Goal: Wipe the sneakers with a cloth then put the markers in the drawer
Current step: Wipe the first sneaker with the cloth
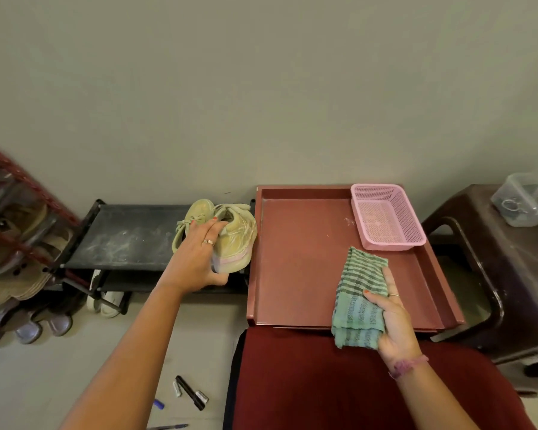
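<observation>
Gripping the sneakers on the black rack, left hand clasps their heels, toes pointing to the wall, while right hand holds the cloth well right, over the drawer.

- The left hand grips a pair of pale yellow-green sneakers at the heels, at the right end of a low black shoe rack in mid-frame.
- The right hand holds a folded green striped cloth over the near right part of an open reddish-brown drawer.
- A pink mesh basket sits in the drawer's far right corner.
- Markers lie on the floor at lower centre, near a blue pen.
- A red cushion fills the lower right.
</observation>
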{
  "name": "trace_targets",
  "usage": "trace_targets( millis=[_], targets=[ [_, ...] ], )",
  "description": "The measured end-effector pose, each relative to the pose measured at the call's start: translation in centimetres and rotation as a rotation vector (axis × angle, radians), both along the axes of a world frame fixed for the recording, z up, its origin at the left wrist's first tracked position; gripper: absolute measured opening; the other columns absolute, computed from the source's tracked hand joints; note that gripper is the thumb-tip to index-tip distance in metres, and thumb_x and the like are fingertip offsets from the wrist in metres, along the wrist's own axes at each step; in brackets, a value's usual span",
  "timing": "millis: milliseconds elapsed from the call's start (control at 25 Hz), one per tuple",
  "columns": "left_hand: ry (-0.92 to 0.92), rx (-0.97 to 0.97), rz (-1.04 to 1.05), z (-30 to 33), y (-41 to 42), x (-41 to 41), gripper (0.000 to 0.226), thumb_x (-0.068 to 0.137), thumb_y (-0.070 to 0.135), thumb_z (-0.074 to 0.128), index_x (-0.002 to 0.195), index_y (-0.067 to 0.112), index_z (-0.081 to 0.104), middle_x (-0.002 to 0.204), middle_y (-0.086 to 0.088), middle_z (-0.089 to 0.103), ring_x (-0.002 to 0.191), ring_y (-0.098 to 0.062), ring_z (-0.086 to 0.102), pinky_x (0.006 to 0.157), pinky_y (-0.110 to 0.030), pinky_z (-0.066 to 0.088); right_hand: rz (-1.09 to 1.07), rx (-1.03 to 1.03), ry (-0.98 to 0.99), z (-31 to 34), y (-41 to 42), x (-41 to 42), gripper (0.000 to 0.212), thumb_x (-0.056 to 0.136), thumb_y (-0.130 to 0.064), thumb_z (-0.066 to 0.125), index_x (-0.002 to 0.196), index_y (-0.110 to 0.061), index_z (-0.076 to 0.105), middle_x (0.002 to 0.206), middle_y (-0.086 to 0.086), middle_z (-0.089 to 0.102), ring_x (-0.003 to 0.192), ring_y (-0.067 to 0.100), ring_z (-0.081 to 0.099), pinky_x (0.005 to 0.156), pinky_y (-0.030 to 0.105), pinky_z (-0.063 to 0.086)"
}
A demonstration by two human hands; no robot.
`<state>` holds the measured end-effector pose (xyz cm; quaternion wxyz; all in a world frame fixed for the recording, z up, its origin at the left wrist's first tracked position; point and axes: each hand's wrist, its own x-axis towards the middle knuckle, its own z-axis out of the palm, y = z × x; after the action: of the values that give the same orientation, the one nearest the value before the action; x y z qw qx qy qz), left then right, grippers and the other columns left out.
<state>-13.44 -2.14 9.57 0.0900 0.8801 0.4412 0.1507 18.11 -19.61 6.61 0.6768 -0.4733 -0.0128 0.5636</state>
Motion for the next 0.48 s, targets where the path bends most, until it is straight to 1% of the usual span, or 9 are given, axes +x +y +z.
trace_targets(
  millis=[40,80,160,240,320,400,440,480],
  targets=[
    [-0.021,-0.005,-0.029,1.3,-0.8,0.5,0.100,0.060,0.031,0.083,0.145,0.012,0.032,0.143,-0.006,0.038,0.137,-0.022,0.028,0.118,-0.032,0.005,-0.008,0.011,-0.010,0.5,-0.4,0.3,0.069,0.090,0.008,0.045,0.139,-0.039,0.041,0.129,0.005,0.058,0.110,0.029,0.062,0.074,0.045,0.058],
    [-0.049,-0.022,-0.048,2.6,-1.8,1.2,0.100,0.061,0.031,0.083,0.145,0.013,0.032,0.141,-0.002,0.037,0.134,-0.016,0.027,0.117,-0.030,0.008,-0.015,0.025,-0.020,1.1,-0.9,0.6,0.069,0.090,0.008,0.044,0.140,-0.039,0.039,0.130,0.005,0.058,0.110,0.028,0.062,0.075,0.044,0.058],
    [-0.090,-0.093,-0.061,4.7,-3.7,2.6,0.101,0.061,0.031,0.084,0.145,0.016,0.030,0.138,0.003,0.035,0.124,-0.004,0.026,0.117,-0.034,0.020,-0.034,0.048,-0.032,2.0,-1.6,1.2,0.071,0.090,0.009,0.043,0.142,-0.038,0.037,0.132,0.006,0.056,0.112,0.028,0.061,0.078,0.045,0.057],
    [-0.094,-0.163,-0.076,5.8,-5.4,4.1,0.103,0.061,0.031,0.084,0.146,0.019,0.028,0.134,0.007,0.034,0.119,0.002,0.026,0.118,-0.039,0.023,-0.060,0.076,-0.031,2.9,-2.2,1.7,0.072,0.090,0.010,0.042,0.142,-0.038,0.035,0.134,0.006,0.054,0.114,0.029,0.059,0.084,0.048,0.054],
    [-0.101,-0.231,-0.088,6.1,-6.9,5.5,0.105,0.059,0.032,0.083,0.146,0.020,0.027,0.129,0.013,0.031,0.122,-0.002,0.030,0.119,-0.043,0.023,-0.076,0.103,-0.030,3.7,-2.8,2.1,0.072,0.089,0.011,0.042,0.142,-0.038,0.035,0.136,0.007,0.052,0.116,0.030,0.058,0.094,0.055,0.047],
    [-0.138,-0.289,-0.094,6.0,-8.1,7.0,0.106,0.057,0.034,0.081,0.147,0.021,0.026,0.128,0.017,0.030,0.129,-0.011,0.033,0.117,-0.043,0.026,-0.085,0.117,-0.033,4.4,-3.3,2.4,0.073,0.089,0.011,0.042,0.142,-0.038,0.035,0.136,0.007,0.053,0.117,0.031,0.057,0.097,0.056,0.043],
    [-0.159,-0.308,-0.103,5.9,-8.7,7.7,0.106,0.056,0.034,0.081,0.146,0.022,0.027,0.128,0.017,0.032,0.130,-0.013,0.035,0.116,-0.039,0.029,-0.085,0.125,-0.038,4.7,-3.5,2.5,0.073,0.089,0.012,0.042,0.142,-0.038,0.036,0.135,0.007,0.054,0.116,0.031,0.058,0.096,0.056,0.044],
    [-0.172,-0.326,-0.115,5.8,-9.2,8.5,0.105,0.056,0.032,0.081,0.145,0.023,0.028,0.128,0.016,0.034,0.127,-0.012,0.037,0.112,-0.032,0.032,-0.082,0.133,-0.044,5.0,-3.8,2.7,0.074,0.088,0.013,0.041,0.141,-0.038,0.036,0.134,0.006,0.055,0.116,0.030,0.058,0.095,0.055,0.045]
  ],
)
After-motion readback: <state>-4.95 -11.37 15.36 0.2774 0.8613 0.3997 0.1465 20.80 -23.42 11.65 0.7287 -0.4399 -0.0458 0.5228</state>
